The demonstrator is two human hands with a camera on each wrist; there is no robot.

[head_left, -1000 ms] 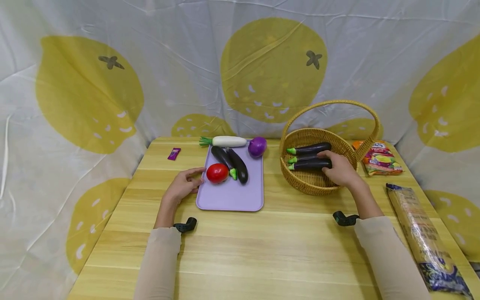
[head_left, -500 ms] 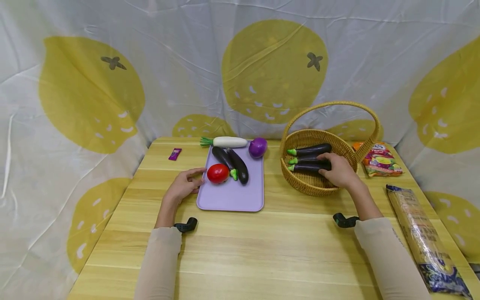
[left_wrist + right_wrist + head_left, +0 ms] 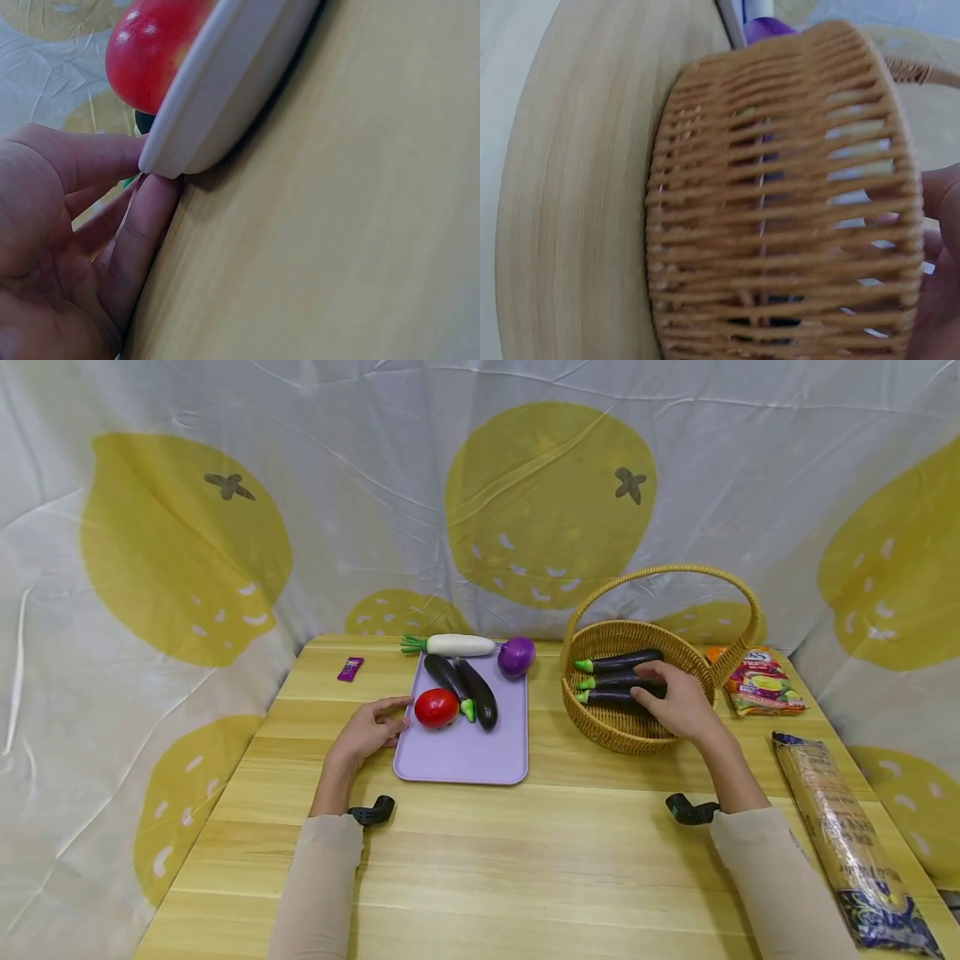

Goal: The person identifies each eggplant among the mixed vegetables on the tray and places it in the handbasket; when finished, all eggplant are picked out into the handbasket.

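My left hand [image 3: 367, 729] pinches the left rim of a lilac tray [image 3: 457, 764], thumb on top, as the left wrist view shows. On the tray, a red tomato [image 3: 436, 707] sits beside two dark eggplants [image 3: 477, 693]. A white radish [image 3: 459, 646] and a purple onion [image 3: 516, 657] lie at its back edge. My right hand [image 3: 681, 703] reaches into a wicker basket [image 3: 615, 739] where three eggplants [image 3: 618, 661] lie side by side. Its thumb and fingers curl about the right end of the nearer eggplants; the basket wall hides much of this hand in the right wrist view.
The basket's tall handle [image 3: 667, 570] arches above the right hand. A colourful snack bag [image 3: 761, 683] and a long clear packet [image 3: 851, 835] lie on the right. A small purple packet [image 3: 350, 669] is left of the tray. A lemon-print cloth [image 3: 360, 485] hangs behind.
The right thumb has shifted slightly left and up across the nearest eggplant. The left hand keeps its place on the tray rim. The head view has tilted a little.
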